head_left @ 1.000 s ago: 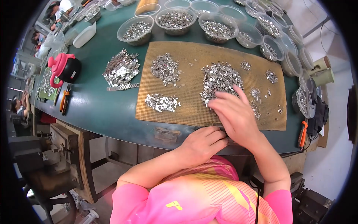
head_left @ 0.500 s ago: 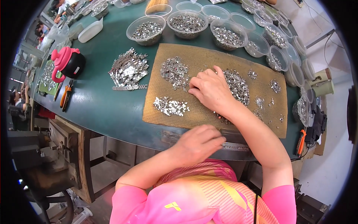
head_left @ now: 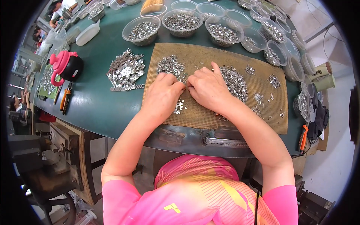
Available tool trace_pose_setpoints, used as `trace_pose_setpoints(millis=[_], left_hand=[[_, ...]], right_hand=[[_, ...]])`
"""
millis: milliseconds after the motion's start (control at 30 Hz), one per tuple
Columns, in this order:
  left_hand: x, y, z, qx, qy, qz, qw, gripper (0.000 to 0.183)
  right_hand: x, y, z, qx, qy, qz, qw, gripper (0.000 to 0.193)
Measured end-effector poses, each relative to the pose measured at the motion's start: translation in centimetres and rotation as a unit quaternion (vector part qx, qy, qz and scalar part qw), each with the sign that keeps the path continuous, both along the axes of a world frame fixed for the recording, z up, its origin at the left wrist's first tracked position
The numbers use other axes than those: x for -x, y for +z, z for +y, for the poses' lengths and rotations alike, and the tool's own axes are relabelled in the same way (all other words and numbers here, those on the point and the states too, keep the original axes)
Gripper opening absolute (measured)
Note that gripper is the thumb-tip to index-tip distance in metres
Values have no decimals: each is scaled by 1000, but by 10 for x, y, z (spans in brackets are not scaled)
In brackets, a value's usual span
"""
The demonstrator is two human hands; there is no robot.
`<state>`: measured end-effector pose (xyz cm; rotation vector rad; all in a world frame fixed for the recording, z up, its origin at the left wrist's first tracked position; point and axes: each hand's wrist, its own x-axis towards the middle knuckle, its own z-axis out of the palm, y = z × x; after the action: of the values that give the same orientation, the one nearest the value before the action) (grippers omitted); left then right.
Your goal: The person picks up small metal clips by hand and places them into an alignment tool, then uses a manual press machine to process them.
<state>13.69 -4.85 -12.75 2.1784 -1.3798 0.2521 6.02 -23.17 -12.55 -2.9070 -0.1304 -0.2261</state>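
A brown textured mat (head_left: 195,118) lies on the green table, spread with small piles of silvery metal pieces. My left hand (head_left: 162,95) is over the mat's left part, its fingertips pinched together. Close beside it, my right hand (head_left: 209,85) has thumb and fingers drawn together, with one finger sticking up. Whatever the fingertips hold is too small or hidden to name. A heap of small metal pieces (head_left: 170,64) lies just beyond my left hand, which partly covers shiny flat bits (head_left: 180,107). Right of my right hand is a larger pile of metal links (head_left: 235,83).
Linked metal straps (head_left: 125,71) are heaped left of the mat. Further left stand a black-and-pink pot (head_left: 67,66) and orange-handled pliers (head_left: 66,99). Plastic bowls of metal parts (head_left: 182,23) curve round the far and right sides. Another orange-handled tool (head_left: 303,138) lies at right.
My left hand has risen from the table's front edge onto the mat, beside the right hand. The right hand has shifted slightly left, its fingers drawn in.
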Motion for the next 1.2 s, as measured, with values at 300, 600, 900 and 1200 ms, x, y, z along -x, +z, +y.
trace_pose_setpoints(millis=[300,600,900,1200], left_hand=[[-7,-11,-9,-39,4,-52,998,10],[21,6,1,40,2,152,988,12],[51,7,12,55,-2,246,968,12],[67,4,2,99,-63,202,972,13]], right_hand=[[65,20,-29,-56,33,-85,994,9],[189,35,-32,-180,-24,19,983,13],[209,11,-13,-168,-63,-40,983,17],[211,10,0,-69,-54,-105,991,19]])
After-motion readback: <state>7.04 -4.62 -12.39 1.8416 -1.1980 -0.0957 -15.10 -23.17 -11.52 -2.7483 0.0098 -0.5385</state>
